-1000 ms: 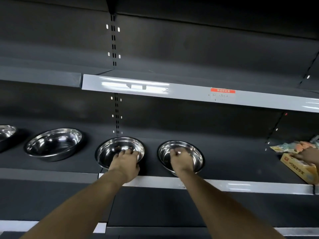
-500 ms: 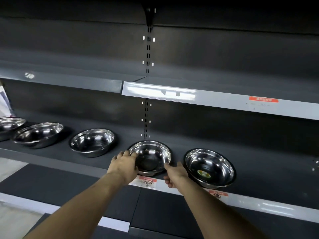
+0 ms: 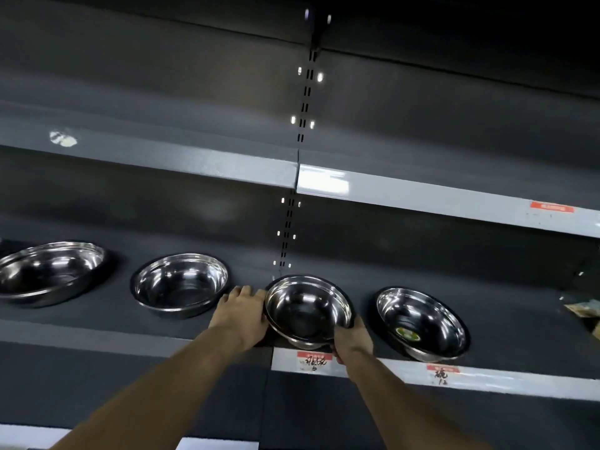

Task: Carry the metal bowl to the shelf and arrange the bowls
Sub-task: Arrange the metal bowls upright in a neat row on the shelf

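Note:
Several shiny metal bowls stand in a row on a dark shelf [image 3: 97, 332]. I hold the third bowl [image 3: 308, 311] between both hands, tilted toward me at the shelf's front edge. My left hand [image 3: 242, 315] presses its left rim and my right hand [image 3: 352, 337] grips its lower right rim. To its right sits a bowl with a green sticker inside [image 3: 420, 323]. On the left stand a medium bowl [image 3: 180, 284] and a larger bowl [image 3: 48, 271].
An upper shelf [image 3: 422, 199] hangs above the bowls. Price tags [image 3: 313, 360] are stuck on the shelf's front strip. Some packaged goods [image 3: 584, 308] lie at the far right. A lower shelf shows beneath my arms.
My hands went from one bowl each to both holding the same bowl, which now tilts toward me at the front edge. The view has shifted left.

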{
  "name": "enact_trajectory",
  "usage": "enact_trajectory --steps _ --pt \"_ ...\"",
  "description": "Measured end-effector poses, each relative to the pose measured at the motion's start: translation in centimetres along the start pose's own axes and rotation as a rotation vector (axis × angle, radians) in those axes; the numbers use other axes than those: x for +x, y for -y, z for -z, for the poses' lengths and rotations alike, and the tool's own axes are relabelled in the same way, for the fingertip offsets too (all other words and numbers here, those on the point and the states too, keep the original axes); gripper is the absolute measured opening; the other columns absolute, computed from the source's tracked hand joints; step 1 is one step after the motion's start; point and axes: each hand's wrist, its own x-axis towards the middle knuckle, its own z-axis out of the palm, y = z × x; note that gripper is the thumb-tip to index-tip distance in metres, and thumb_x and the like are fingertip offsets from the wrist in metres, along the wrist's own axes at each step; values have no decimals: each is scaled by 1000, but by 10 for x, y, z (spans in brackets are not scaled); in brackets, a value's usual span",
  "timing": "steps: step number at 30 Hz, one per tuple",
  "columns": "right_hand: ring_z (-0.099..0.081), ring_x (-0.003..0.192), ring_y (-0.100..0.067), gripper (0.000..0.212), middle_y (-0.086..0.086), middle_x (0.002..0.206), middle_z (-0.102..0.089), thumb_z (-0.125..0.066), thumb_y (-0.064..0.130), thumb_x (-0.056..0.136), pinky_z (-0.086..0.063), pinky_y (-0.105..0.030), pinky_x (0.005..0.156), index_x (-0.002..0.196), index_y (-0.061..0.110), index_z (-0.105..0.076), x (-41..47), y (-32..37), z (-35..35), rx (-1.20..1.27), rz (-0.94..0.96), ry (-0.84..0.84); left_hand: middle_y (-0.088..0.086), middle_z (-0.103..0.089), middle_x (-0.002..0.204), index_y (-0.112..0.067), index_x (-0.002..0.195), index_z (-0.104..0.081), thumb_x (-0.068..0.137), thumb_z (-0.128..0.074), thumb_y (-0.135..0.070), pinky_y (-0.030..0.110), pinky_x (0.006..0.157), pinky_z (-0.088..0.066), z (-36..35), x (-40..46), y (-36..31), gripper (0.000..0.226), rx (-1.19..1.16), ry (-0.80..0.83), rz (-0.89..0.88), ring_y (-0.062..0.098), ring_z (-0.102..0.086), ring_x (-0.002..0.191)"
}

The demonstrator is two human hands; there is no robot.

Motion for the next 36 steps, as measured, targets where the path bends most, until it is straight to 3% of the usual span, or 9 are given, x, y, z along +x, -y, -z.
enact_trajectory --steps 6,12,16,18,20,25,28,33,36 --pt "-60 78 -27 41 -13 96 -71 -58 24 91 -52 -33 67 132 24 -56 -14 4 -6 60 -58 -30 5 -47 141 -24 144 -41 93 -47 -35 39 115 -33 4 5 24 52 -28 9 -130 25 -38 137" --pt "-59 58 -19 43 -7 88 -69 -56 19 92 -44 -19 38 134 27 -54 -26 10 -6 58 -111 -64 6 -45 144 -24 146 -38 94 -47 -35 39 116 -31 3 -4 37 54 -17 22 -173 25 -35 139" --pt "-66 103 -33 66 -10 129 -65 -57 38 95 -59 -37 76 154 22 -33 -32 15 -3 -63 -115 -62 6 -42 148 -23 149 -35 95 -47 -34 39 118 -29 5 -11 41 56 9 32 -170 25 -33 142" --pt "-56 127 -36 83 -14 144 -54 -56 52 93 -49 -41 102 158 15 -21 -36 15 -1 -133 -111 -142 6 -42 147 -22 149 -35 95 -47 -34 39 118 -29 7 -14 42 57 34 32 -163 24 -33 141" --pt "-51 132 -36 84 -19 145 -51 -56 53 93 -43 -39 105 155 8 -24 -43 17 0 -166 -52 -226 5 -43 146 -22 149 -35 95 -46 -34 38 117 -30 10 -15 42 56 51 22 -155 24 -35 140" --pt "-64 115 -29 45 -9 118 -71 -57 44 95 -48 -31 96 127 12 -62 -62 36 -18 -132 209 -137 5 -43 147 -22 148 -36 95 -47 -35 38 117 -31 16 -21 40 56 68 -3 -106 26 -36 140" --pt "-64 112 -25 48 -4 118 -71 -58 45 94 -45 -29 97 131 16 -60 -68 49 -39 -62 278 17 6 -41 149 -22 148 -36 94 -48 -35 40 118 -29 19 -27 45 57 82 3 -53 26 -32 142" --pt "-56 54 -14 48 -3 77 -65 -59 53 90 -44 -18 43 127 23 -54 -79 62 -75 25 194 263 7 -40 150 -22 150 -34 94 -48 -36 41 118 -28 28 -41 69 59 136 12 57 29 -31 143" --pt "-57 50 -12 54 -1 80 -66 -59 57 88 -42 -17 38 125 18 -55 -84 68 -93 -9 199 291 8 -37 152 -22 151 -32 94 -48 -35 42 120 -25 34 -47 91 61 146 19 125 30 -28 145"
